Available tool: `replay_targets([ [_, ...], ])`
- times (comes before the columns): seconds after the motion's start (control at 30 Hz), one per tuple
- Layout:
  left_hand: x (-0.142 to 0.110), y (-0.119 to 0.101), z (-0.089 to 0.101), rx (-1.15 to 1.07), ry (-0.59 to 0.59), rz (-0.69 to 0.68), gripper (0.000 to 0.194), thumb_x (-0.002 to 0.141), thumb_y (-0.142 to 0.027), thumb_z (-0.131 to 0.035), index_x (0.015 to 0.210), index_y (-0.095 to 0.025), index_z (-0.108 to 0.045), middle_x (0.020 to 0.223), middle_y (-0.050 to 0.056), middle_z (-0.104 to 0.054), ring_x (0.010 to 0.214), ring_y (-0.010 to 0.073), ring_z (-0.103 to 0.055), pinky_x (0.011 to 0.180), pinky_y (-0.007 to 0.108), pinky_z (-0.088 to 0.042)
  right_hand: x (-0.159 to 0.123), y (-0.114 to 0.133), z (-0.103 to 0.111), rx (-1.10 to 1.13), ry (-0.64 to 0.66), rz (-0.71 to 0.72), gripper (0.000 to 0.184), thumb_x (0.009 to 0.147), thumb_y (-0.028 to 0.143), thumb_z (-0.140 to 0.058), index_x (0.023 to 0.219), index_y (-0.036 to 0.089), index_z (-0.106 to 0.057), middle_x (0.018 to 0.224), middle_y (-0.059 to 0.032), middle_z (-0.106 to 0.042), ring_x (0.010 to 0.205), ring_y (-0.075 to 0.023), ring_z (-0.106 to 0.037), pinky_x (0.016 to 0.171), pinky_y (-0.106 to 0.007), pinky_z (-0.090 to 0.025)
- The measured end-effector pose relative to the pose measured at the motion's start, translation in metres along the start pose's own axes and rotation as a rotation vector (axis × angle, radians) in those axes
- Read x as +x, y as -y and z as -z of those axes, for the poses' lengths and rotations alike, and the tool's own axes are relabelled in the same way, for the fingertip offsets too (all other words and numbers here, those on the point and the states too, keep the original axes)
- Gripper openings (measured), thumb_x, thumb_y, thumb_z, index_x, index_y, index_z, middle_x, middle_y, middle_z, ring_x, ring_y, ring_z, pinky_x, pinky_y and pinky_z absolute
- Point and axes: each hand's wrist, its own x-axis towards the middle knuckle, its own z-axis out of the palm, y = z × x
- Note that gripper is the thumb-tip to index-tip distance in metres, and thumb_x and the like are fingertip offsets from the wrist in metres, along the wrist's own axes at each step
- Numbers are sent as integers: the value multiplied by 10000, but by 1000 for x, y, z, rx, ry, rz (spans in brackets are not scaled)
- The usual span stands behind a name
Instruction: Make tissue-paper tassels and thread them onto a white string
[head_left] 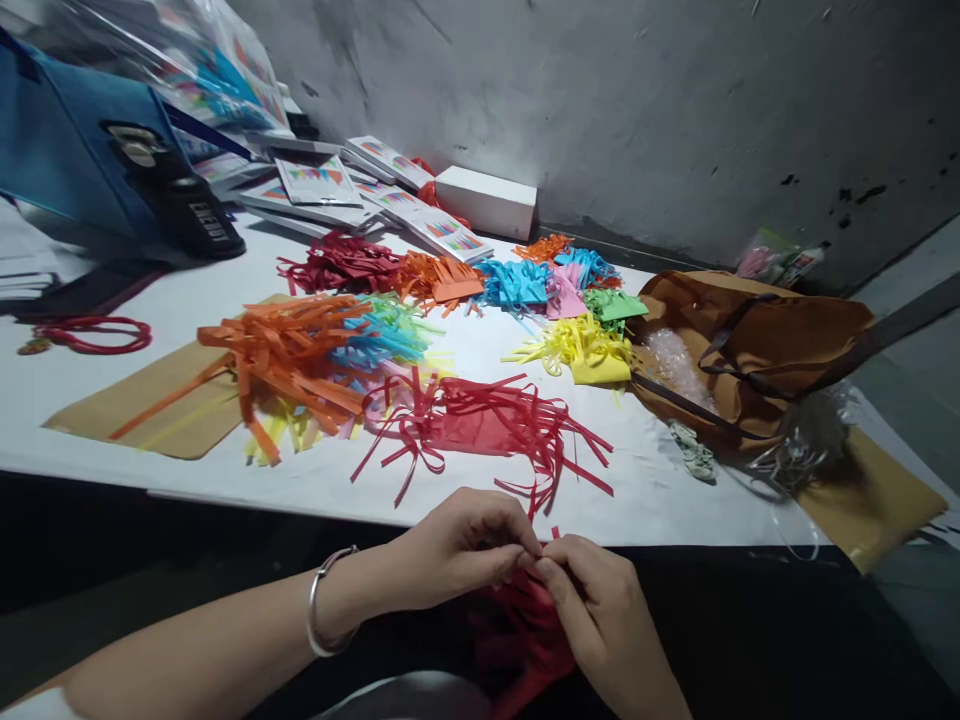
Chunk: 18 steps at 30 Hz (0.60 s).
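My left hand [472,545] and my right hand [592,605] meet just off the table's front edge, fingertips pinched together. Between them is red fringed tissue paper [529,625], its strips hanging down below my hands. Just beyond, on the white tabletop, lies another red fringed tissue sheet [480,418] with strips spread to both sides. To its left is a heap of orange fringed paper [292,350] over blue, green, pink and yellow strips. A silver bangle [319,605] circles my left wrist.
Coloured tassel bundles, including a yellow one [592,350] and a dark red one [341,262], line the back. A brown bag [765,340] stands right. Printed packets [319,182], a white box [486,200] and a black bottle [199,215] sit toward the wall. Brown paper [165,400] lies left.
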Motion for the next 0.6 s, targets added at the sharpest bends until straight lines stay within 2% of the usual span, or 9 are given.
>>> replay_targets([
  [0.2, 1, -1, 0, 205, -61, -65, 114, 864, -152, -589, 868, -123, -699, 721, 23, -664, 623, 98, -559, 579, 170, -432, -2, -3, 0, 11, -36, 31, 166, 991, 226, -465, 952, 216, -626, 855, -3, -665, 774, -117, -630, 704, -197, -445],
  [0.33, 1, 1, -3, 241, -34, -70, 127, 868, -151, -573, 900, -128, -693, 744, 29, -672, 631, 105, -576, 583, 173, -444, -2, -4, -3, -65, -84, 98, 197, 981, 191, -444, 877, 201, -611, 770, 7, -631, 683, -105, -593, 641, -200, -425],
  [0.47, 1, 1, -2, 261, -36, -77, 124, 871, -153, -567, 894, -130, -687, 758, 32, -681, 662, 113, -591, 616, 183, -459, -1, -6, -8, -75, -144, 112, 180, 968, 179, -458, 871, 197, -608, 775, 5, -644, 700, -104, -609, 654, -195, -433],
  [0.6, 0, 2, 0, 234, -18, -53, 129, 875, -157, -561, 897, -123, -683, 751, 29, -673, 647, 107, -573, 606, 181, -451, -3, -8, -10, 5, -103, 65, 182, 973, 192, -460, 892, 203, -622, 803, 6, -654, 725, -105, -624, 671, -189, -449],
])
